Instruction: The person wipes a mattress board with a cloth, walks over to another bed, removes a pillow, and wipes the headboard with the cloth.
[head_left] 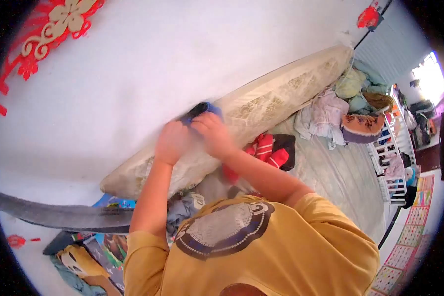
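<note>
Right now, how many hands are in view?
2. The left hand is in front of the white wall, close to the blue and black item; the right hand is beside it, fingers on that item. Some fingertips are hidden.

I am wearing a yellow shirt (301,246), and its round chest print (224,229) is showing pale letter-like marks around the edge, but I am not managing to read any word. The wall chart (412,234) at right is carrying rows of very small marks, too small for reading. No brand or number is showing clearly.
</note>
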`<state>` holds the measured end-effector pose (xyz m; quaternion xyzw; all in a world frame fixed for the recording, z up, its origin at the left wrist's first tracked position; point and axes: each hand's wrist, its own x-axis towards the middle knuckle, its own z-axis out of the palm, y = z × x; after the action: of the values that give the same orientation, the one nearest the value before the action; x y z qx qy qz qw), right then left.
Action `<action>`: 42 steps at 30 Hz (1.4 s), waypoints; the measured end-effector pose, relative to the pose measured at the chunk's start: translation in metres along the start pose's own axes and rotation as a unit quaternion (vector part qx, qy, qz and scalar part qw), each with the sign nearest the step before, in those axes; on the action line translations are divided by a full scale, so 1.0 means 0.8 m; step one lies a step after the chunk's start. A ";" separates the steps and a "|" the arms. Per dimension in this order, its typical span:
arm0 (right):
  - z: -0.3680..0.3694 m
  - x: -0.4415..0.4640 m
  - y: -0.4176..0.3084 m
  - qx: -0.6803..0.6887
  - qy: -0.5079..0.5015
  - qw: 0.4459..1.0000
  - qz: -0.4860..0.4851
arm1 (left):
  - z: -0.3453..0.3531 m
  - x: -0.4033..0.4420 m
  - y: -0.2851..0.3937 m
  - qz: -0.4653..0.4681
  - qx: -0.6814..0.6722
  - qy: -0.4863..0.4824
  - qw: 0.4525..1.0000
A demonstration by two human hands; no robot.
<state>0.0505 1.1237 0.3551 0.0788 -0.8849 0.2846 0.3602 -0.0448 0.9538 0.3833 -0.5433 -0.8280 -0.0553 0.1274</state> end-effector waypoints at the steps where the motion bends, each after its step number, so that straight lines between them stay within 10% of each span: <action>1: -0.006 0.004 0.006 0.005 -0.008 1.000 -0.018 | 0.007 -0.003 -0.005 0.003 0.001 0.031 1.000; 17: -0.206 0.004 0.303 -0.155 0.053 0.983 0.081 | 0.013 0.000 0.000 0.012 -0.011 0.134 0.991; 23: -0.140 -0.006 0.241 -0.174 0.131 0.964 0.150 | 0.014 0.000 0.001 0.013 -0.028 0.137 0.990; 31: -0.019 0.006 0.028 0.034 -0.078 0.996 0.005 | 0.001 0.005 0.007 0.021 0.017 0.149 0.988; 42: -0.130 0.003 0.196 -0.072 0.004 0.997 0.035 | 0.015 0.001 0.003 0.011 0.007 0.141 0.990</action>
<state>0.0565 1.3115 0.3471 0.0202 -0.9039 0.2331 0.3582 -0.0444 0.9582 0.3714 -0.5379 -0.7962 -0.1248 0.2474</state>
